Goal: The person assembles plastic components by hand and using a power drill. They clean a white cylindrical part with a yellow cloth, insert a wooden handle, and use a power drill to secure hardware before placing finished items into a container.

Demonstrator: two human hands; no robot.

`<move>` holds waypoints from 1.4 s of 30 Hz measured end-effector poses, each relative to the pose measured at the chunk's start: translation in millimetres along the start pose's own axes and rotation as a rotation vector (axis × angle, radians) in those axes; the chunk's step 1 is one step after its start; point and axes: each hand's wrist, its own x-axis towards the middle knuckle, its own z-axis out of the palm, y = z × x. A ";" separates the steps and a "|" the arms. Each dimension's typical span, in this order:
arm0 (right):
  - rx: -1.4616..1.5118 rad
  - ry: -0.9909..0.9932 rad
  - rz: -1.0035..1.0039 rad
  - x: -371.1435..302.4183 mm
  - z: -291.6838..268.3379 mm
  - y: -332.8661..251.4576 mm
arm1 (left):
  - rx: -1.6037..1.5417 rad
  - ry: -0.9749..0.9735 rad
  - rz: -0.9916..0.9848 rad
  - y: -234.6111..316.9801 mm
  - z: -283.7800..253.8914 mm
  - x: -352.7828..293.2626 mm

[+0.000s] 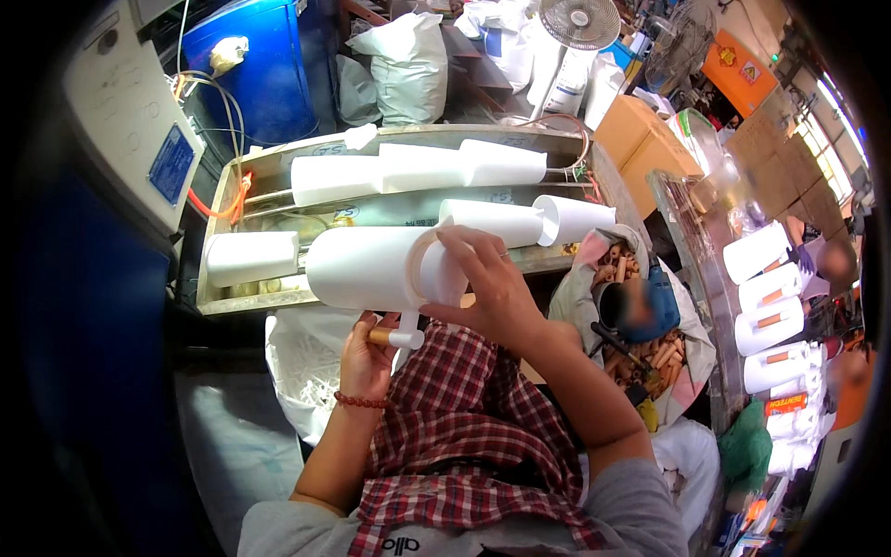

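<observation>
A large white plastic cylinder [360, 267], lying on its side, is between my hands above the near edge of a wooden trough. My right hand [501, 297] spreads its fingers and thumb around the right end, next to a pale beige ring [415, 265] around the cylinder. Below, my left hand [364, 365] has its fingers closed around a brown tubular grip [379, 335]. A short white end piece [405, 340] sticks out from that grip toward the right, close under the cylinder. Part of the grip is hidden by my left fingers.
More white cylinders [334, 178] lie along metal rods in the wooden trough [215, 278]. At right, a sack [566, 302] holds brown tubes and a blue power drill [661, 302]. Finished-looking white cylinders with brown grips [768, 325] line a side bench. A white bag [288, 371] stands below left.
</observation>
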 end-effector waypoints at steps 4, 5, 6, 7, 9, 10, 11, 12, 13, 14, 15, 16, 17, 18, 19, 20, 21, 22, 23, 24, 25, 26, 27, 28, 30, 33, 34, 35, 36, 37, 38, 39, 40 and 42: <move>-0.026 -0.162 0.167 -6.0 -20.0 -20.7 | 0.046 -0.045 0.038 2.7 -4.8 -10.0; -0.012 -0.230 0.246 -6.4 -24.3 -24.2 | 0.066 -0.048 0.055 4.1 -2.7 -12.8; -0.001 -0.295 0.326 -7.3 -28.2 -26.4 | 0.086 -0.056 0.071 4.7 0.1 -14.4; -0.004 -0.300 0.298 -8.6 -30.6 -26.8 | 0.087 -0.059 0.083 3.7 -0.3 -13.6; -0.006 -0.313 0.240 -10.8 -33.4 -26.8 | 0.091 -0.061 0.108 2.6 -3.7 -10.8; -0.068 -0.306 0.166 -11.2 -35.3 -27.5 | 0.095 -0.078 0.102 4.3 -5.1 -11.0; -0.130 -0.299 0.092 -11.0 -37.5 -28.7 | 0.099 -0.096 0.097 6.7 -5.8 -11.5; -0.191 -0.291 0.020 -11.3 -38.4 -29.7 | 0.104 -0.113 0.090 8.4 -5.2 -12.7; -0.236 -0.285 -0.035 -11.4 -37.7 -29.9 | 0.110 -0.094 0.086 9.0 -3.2 -14.4; -0.280 -0.279 -0.090 -11.3 -36.2 -29.4 | 0.117 -0.075 0.083 9.4 0.0 -16.9; -0.328 -0.271 -0.145 -11.1 -35.7 -29.3 | 0.122 -0.060 0.079 10.0 2.7 -18.3; -0.333 -0.269 -0.143 -11.5 -35.1 -29.3 | 0.122 -0.074 0.078 10.5 2.9 -19.0; -0.337 -0.267 -0.142 -12.1 -34.4 -29.5 | 0.121 -0.087 0.076 11.2 2.7 -19.7; -0.339 -0.266 -0.137 -13.3 -34.3 -28.4 | 0.122 -0.097 0.072 10.5 2.7 -19.5; -0.290 -0.290 -0.077 -14.1 -35.4 -28.1 | 0.113 -0.107 0.070 10.1 3.2 -19.4; -0.241 -0.313 -0.017 -14.9 -36.9 -28.0 | 0.105 -0.116 0.067 9.7 3.8 -19.3; -0.190 -0.334 0.039 -15.2 -37.3 -28.8 | 0.097 -0.126 0.070 10.6 3.9 -20.1; -0.165 -0.328 0.054 -15.1 -36.6 -28.0 | 0.103 -0.117 0.070 11.2 4.1 -20.7; -0.138 -0.323 0.068 -14.6 -35.0 -25.7 | 0.110 -0.108 0.070 11.7 4.4 -21.1; -0.114 -0.316 0.085 -14.0 -34.4 -23.8 | 0.117 -0.102 0.069 12.1 5.0 -21.3; -0.118 -0.311 0.065 -13.3 -34.4 -22.1 | 0.129 -0.106 0.062 12.7 5.0 -21.3; -0.122 -0.307 0.046 -12.4 -34.4 -20.2 | 0.142 -0.109 0.055 13.6 4.5 -21.3; -0.124 -0.304 0.025 -12.1 -33.6 -18.1 | 0.153 -0.111 0.048 13.6 3.7 -21.2; -0.164 -0.303 -0.040 -12.1 -32.3 -16.3 | 0.134 -0.101 0.051 14.0 4.3 -20.3; -0.246 -0.300 -0.169 -12.3 -30.4 -12.4 | 0.095 -0.084 0.054 15.5 7.1 -18.1; -0.357 -0.305 -0.382 -13.3 -32.4 -1.4 | 0.171 -0.155 0.020 22.0 1.3 -18.1; -0.352 -0.315 -0.428 -11.2 -34.3 -1.1 | 0.177 -0.144 0.014 23.1 1.0 -18.7; -0.348 -0.326 -0.473 -8.0 -37.7 -2.9 | 0.182 -0.133 0.008 24.5 1.3 -19.5; -0.347 -0.336 -0.517 -5.1 -40.9 -4.0 | 0.187 -0.126 -0.001 25.2 2.4 -20.2; -0.357 -0.332 -0.546 -2.8 -42.1 -2.7 | 0.185 -0.125 -0.005 25.7 3.8 -21.0; -0.368 -0.327 -0.574 -0.5 -43.5 -1.3 | 0.182 -0.124 -0.009 26.0 5.3 -21.8; -0.377 -0.322 -0.604 1.1 -43.5 -0.6 | 0.180 -0.122 -0.011 26.2 5.7 -22.0; -0.345 -0.347 -0.497 2.0 -43.6 -2.8 | 0.166 -0.118 0.000 25.2 5.1 -21.5; -0.281 -0.395 -0.285 4.3 -44.0 -11.6 | 0.137 -0.110 0.022 23.3 5.0 -21.1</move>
